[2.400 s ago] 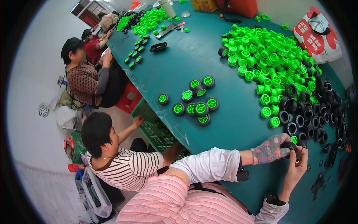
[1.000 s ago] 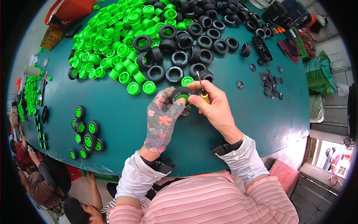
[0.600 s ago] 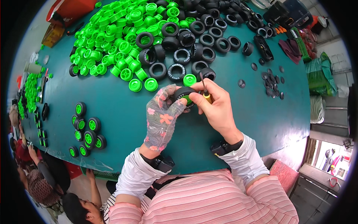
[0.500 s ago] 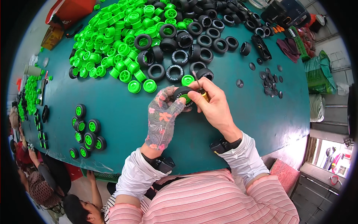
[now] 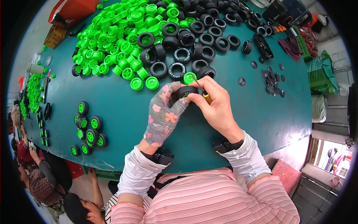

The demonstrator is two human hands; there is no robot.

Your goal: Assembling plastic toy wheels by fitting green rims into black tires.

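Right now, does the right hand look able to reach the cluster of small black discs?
Probably yes: nothing tall stands between the right hand and the black discs, though that hand holds a yellow-handled tool beside the tire.

White lettering around loose black tires (image 5: 170, 70), white letters on held tire (image 5: 187, 90)

The left hand (image 5: 164, 116) wears a grey knit glove (image 5: 156, 128) patterned with pink and orange flowers. Each wrist has 1 black band (image 5: 146, 155) with a boxy black module (image 5: 163, 156). 2 loose, wrinkled white oversleeves (image 5: 141, 171) cover the forearms; the pink top (image 5: 205, 199) has thin darker stripes.
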